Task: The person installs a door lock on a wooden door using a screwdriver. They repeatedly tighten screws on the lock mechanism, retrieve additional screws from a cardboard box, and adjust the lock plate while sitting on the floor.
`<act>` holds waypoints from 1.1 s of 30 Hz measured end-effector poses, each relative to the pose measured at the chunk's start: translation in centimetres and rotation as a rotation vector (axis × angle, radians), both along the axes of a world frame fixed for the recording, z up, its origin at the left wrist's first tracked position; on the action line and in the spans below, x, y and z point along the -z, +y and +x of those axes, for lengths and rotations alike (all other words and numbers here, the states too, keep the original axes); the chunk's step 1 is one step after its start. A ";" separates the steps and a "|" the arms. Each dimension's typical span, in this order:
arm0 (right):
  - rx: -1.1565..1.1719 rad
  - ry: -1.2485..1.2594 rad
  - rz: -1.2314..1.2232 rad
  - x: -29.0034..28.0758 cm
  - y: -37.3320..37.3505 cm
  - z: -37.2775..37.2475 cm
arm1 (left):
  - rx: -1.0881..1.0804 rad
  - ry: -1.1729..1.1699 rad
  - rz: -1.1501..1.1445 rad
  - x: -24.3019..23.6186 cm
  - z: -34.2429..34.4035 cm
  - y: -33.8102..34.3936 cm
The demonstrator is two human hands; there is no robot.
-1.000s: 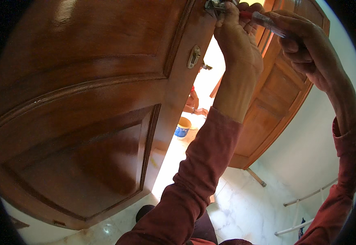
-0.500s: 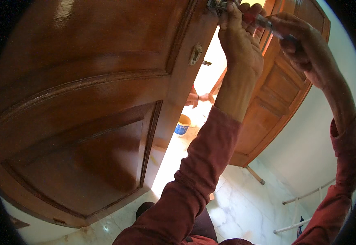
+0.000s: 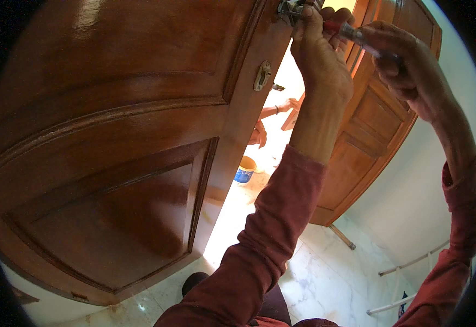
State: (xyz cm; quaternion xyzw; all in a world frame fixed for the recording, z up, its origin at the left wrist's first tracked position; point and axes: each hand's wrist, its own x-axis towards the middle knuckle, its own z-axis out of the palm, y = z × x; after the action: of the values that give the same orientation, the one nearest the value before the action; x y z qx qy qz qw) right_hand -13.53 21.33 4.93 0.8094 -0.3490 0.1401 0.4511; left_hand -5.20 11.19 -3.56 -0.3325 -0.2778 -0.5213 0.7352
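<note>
A wooden door (image 3: 112,120) fills the left side, with a metal latch fitting (image 3: 290,11) near the top of its edge and an oval lock plate (image 3: 262,76) below. My left hand (image 3: 320,54) is raised at that fitting, fingers curled round it and the tip of a screwdriver (image 3: 352,34). My right hand (image 3: 407,71) grips the screwdriver's clear handle, its red part lying by my left fingers. The screwdriver's tip is hidden behind my left hand.
A second wooden door (image 3: 374,144) stands at the right by a pale wall. Through the gap another person's hand (image 3: 288,105) and a blue bucket (image 3: 245,170) show. A white tubular frame (image 3: 412,271) stands on the marble floor (image 3: 330,272) at lower right.
My right hand has shifted slightly downward, still on the screwdriver. My left hand stays at the fitting. The other person's hand in the gap has moved upward and right.
</note>
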 end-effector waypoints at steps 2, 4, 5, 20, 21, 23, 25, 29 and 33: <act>0.083 -0.794 0.434 -0.4 1.0 1.0 | 0.246 0.023 0.027 -0.3 0.6 0.3; 0.205 -0.923 0.483 0.3 1.6 1.0 | 0.142 0.006 0.056 0.0 1.2 1.0; 0.269 -0.657 0.306 1.1 1.9 0.9 | 0.047 -0.039 0.060 0.4 1.0 0.7; 0.018 0.204 -0.183 0.4 1.9 -0.5 | 0.355 0.105 0.021 0.2 1.3 2.1; 0.021 0.183 -0.180 0.7 1.7 -0.5 | 0.336 0.071 0.061 0.5 1.4 2.0; 0.057 0.263 -0.248 1.3 2.1 1.2 | -0.044 0.080 -0.006 0.2 1.7 0.2; 0.150 0.462 -0.373 2.2 3.5 3.0 | -0.383 0.116 -0.116 -0.6 1.5 -2.1; 0.267 0.452 -0.403 1.5 3.2 1.9 | 0.376 0.006 -0.030 0.0 3.2 1.3; 0.186 0.290 -0.271 1.1 3.2 -0.2 | 0.070 -0.314 -0.130 1.8 2.7 0.6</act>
State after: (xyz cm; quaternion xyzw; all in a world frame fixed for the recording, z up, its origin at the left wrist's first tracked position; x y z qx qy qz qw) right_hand -13.73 24.50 3.85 0.7172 -0.3314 0.0256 0.6124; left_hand -2.52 11.74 -5.34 -0.3033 -0.4107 -0.5729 0.6412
